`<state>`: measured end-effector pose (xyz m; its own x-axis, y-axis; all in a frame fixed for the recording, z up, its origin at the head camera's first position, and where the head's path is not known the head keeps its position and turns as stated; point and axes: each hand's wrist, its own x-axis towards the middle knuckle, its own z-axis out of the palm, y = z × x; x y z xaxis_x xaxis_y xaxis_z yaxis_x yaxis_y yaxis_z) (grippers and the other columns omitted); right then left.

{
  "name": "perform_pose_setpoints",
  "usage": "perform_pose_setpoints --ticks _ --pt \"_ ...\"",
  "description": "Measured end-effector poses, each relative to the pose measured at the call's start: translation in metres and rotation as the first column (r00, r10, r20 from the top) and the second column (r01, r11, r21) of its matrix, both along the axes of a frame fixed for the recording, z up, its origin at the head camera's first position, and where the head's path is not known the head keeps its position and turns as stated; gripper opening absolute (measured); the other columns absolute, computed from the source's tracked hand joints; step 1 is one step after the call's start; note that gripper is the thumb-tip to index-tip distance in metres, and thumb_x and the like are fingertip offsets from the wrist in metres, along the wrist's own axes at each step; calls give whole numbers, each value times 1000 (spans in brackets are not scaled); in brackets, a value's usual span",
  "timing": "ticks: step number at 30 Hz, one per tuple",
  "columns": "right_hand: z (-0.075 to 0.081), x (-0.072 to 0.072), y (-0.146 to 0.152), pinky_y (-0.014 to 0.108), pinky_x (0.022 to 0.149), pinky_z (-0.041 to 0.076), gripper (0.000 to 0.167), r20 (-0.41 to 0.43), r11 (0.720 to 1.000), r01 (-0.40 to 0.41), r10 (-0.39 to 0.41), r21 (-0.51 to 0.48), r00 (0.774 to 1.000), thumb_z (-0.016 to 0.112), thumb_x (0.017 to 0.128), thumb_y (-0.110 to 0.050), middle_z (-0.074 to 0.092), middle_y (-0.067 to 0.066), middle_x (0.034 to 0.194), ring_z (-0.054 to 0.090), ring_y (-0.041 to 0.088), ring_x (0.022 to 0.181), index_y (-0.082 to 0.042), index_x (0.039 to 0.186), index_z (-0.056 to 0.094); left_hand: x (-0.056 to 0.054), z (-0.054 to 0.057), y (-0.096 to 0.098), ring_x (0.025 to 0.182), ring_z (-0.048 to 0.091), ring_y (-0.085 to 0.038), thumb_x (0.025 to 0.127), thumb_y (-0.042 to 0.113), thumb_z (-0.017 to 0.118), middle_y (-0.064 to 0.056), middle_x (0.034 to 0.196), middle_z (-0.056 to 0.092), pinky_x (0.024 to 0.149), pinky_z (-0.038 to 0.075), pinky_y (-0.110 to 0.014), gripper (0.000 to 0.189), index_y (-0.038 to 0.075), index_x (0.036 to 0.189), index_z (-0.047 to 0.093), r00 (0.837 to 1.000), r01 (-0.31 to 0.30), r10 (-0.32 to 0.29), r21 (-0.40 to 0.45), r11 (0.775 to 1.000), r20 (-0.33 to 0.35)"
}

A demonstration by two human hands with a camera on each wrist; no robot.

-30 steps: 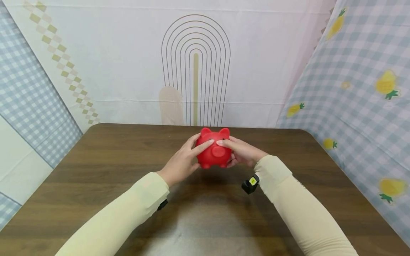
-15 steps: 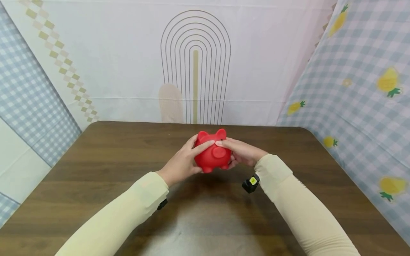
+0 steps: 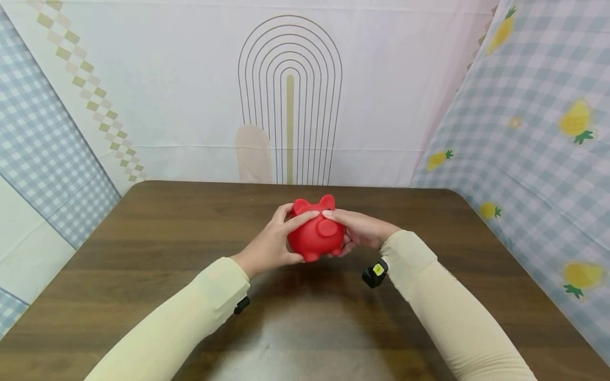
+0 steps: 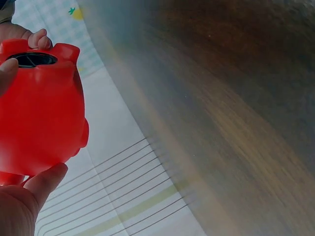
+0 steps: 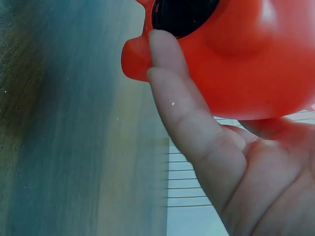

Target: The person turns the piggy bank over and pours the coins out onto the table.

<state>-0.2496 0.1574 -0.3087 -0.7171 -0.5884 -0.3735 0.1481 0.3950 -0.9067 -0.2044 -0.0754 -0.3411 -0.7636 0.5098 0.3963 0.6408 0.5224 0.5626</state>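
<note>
A red piggy bank is held between both hands over the middle of the table, its snout toward me and its body tilted, the right ear higher. My left hand grips its left side, thumb across the face near the eyes. From the right, my right hand holds it, thumb meeting the left thumb above the snout, other fingers around the side and underneath. In the left wrist view, a round black plug shows in the belly between the feet. Fingertips of the right hand lie at the plug's edge in the right wrist view.
A brown wood table with rounded back corners lies beneath. Behind it hangs a white cloth with arch lines, and a blue checked cloth with pineapples is at the right. A small black camera sits on the right wrist.
The piggy bank has tilted in the hands, its left side dipping and its feet coming slightly lower and nearer. Both hands keep their hold, with the thumbs almost unmoved.
</note>
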Motion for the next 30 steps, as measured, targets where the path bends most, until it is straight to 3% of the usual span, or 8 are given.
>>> perform_pose_setpoints --ticks 13,21,26,30 --pt "3 1 -1 51 86 54 61 26 1000 -10 10 13 1000 39 95 -52 66 16 100 68 27 80 -5 133 44 3 -1 -2 129 36 -30 66 11 85 -15 142 33 87 55 -42 89 23 144 44 1000 8 -9 36 999 20" --pt "9 4 -1 40 76 57 66 -28 996 6 -4 85 1000 35 94 -60 67 14 92 66 28 77 -6 129 49 4 0 -2 128 37 -30 64 12 84 -15 140 34 86 55 -42 92 23 144 41 1000 4 -6 77 997 31" --pt "13 7 0 41 75 56 73 -80 993 27 -18 117 997 30 93 -65 69 10 84 68 28 78 -4 126 53 4 0 -4 125 40 -30 63 13 85 -14 139 35 85 55 -43 92 24 144 42 996 -34 21 151 988 85" --pt "16 9 1 44 79 55 72 -115 992 63 -51 106 992 30 94 -64 71 8 94 69 27 84 -6 133 49 3 1 -6 124 42 -31 64 12 84 -12 139 34 85 56 -43 92 26 145 41 986 -68 28 236 969 167"
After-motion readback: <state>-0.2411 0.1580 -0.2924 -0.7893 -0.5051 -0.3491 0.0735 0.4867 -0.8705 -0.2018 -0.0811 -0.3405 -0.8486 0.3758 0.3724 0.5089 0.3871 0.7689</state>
